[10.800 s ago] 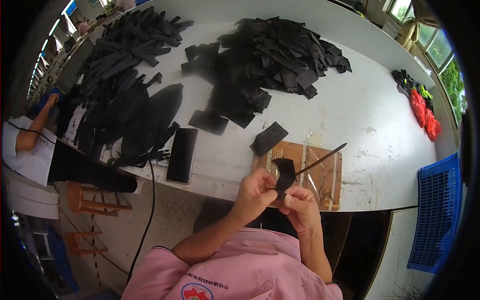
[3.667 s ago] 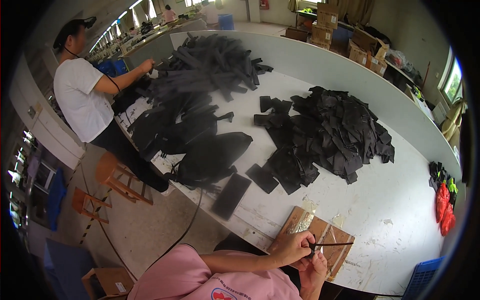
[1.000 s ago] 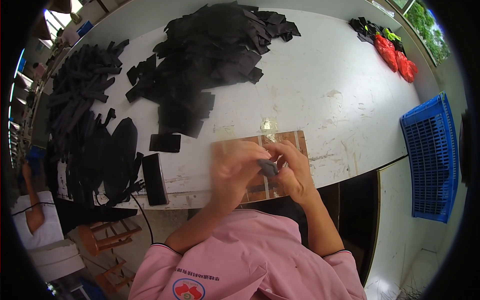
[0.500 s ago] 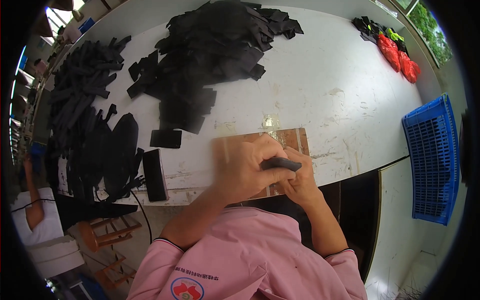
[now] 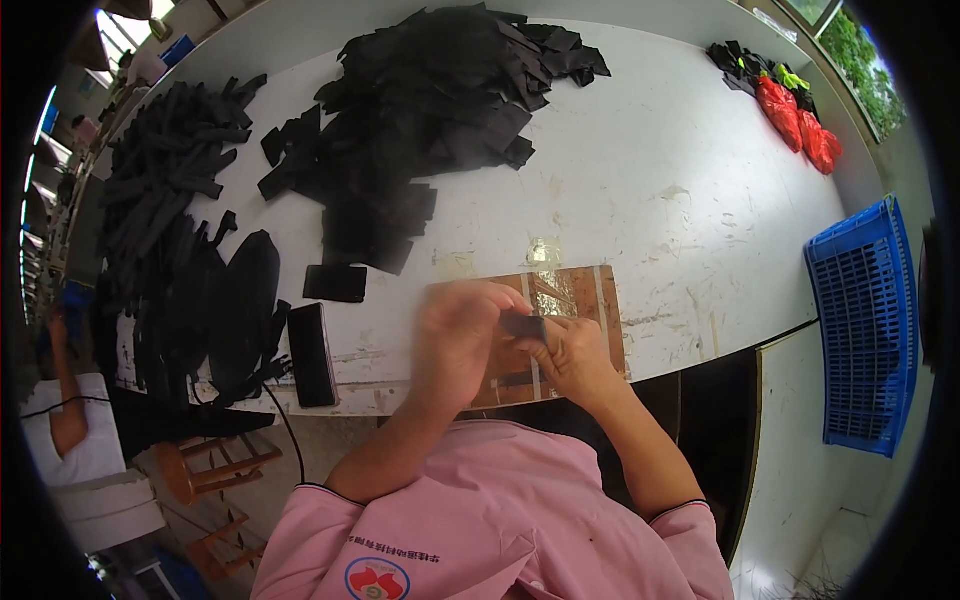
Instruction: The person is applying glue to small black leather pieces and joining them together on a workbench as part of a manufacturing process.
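Observation:
A small black fabric strip [image 5: 522, 325] is held between my hands above a brown board at the table's near edge. My right hand [image 5: 582, 358] is closed on the strip's right end, thumb and fingers pinching it. My left hand [image 5: 455, 335] is smeared by motion. Its curled fingers meet the strip's left end, which they partly hide. Under my hands, the brown board [image 5: 605, 330] has strips of clear tape across it. To the left, a dark phone [image 5: 313, 355] lies on the table, with a small black rectangular piece [image 5: 335, 283] just beyond it.
A large heap of black fabric pieces [image 5: 430, 100] covers the far middle of the white table [image 5: 690, 240]. Black rolled strips [image 5: 165, 150] are piled at the left. Red plastic bags [image 5: 790, 120] lie far right, and a blue basket [image 5: 868, 325] stands at the right edge.
My left hand has shifted slightly left and turned more upright. The strip, earlier sticking out rightward from my left hand, now lies shorter between both hands.

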Available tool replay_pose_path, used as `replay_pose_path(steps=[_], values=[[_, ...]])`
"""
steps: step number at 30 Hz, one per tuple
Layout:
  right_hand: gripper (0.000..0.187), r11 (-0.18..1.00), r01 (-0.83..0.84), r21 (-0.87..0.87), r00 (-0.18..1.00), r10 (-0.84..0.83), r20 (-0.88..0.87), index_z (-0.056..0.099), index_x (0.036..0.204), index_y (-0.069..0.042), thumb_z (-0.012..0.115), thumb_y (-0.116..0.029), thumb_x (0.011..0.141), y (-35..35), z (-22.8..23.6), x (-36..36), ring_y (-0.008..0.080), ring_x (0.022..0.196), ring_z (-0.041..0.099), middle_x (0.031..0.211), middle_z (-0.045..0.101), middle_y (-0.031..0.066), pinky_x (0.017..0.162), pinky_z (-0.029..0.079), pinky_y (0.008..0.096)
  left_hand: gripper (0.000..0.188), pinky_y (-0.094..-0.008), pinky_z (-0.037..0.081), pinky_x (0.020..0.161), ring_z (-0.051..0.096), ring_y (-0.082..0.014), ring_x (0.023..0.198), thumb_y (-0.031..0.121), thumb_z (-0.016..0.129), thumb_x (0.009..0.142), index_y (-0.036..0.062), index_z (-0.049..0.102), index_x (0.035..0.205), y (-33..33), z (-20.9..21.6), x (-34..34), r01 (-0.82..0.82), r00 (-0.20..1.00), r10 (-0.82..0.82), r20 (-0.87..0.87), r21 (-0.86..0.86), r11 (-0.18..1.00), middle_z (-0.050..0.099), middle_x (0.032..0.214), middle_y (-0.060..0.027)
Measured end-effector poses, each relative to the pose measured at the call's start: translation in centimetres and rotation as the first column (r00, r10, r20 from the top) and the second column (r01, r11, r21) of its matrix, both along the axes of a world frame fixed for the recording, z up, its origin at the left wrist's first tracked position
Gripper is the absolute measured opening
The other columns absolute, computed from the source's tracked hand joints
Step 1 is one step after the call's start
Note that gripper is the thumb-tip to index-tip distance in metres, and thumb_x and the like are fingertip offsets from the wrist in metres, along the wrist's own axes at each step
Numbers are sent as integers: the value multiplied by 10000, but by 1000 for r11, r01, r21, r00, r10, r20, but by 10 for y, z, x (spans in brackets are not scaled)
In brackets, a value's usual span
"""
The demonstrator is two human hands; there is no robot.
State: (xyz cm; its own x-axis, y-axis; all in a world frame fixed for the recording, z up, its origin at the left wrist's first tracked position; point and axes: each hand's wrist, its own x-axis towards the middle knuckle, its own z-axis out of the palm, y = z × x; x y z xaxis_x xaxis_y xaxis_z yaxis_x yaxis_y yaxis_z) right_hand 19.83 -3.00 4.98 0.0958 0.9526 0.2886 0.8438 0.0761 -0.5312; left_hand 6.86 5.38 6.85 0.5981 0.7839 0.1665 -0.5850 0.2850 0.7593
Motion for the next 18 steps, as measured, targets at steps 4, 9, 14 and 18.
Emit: replay_pose_path(steps=[4,9,14,18], values=[[255,1000,-2,-14,1000,2,17,470,608,-58,644,-224,694,1,7,-2,247,561,541,583,517,76,468,423,344,129,-332,402,809,537,-201,825,144,537,835,17,564,833,0,4,-1,10,1000,-10,9,-17,1000,596,829,-121],[134,998,-28,61,955,44,-292,497,705,-40,605,-119,710,-4,-21,-2,274,552,531,582,500,91,462,401,364,132,-312,410,807,545,-182,818,133,530,843,7,564,836,-5,3,1,5,999,-4,-47,23,1000,600,841,-123],[99,991,-101,90,956,122,-268,543,756,-34,592,-117,735,-2,43,10,305,547,501,581,484,99,479,401,362,135,-248,435,762,555,-126,812,112,491,867,-3,562,871,-5,-1,-3,-74,977,97,-189,124,990,604,863,-90],[457,912,234,337,822,0,-570,461,602,15,411,-340,887,-23,67,2,122,501,441,553,479,88,464,319,224,83,-198,429,678,540,-70,734,39,498,836,-8,558,870,41,-57,-14,-339,642,561,-523,462,820,599,814,-44]])
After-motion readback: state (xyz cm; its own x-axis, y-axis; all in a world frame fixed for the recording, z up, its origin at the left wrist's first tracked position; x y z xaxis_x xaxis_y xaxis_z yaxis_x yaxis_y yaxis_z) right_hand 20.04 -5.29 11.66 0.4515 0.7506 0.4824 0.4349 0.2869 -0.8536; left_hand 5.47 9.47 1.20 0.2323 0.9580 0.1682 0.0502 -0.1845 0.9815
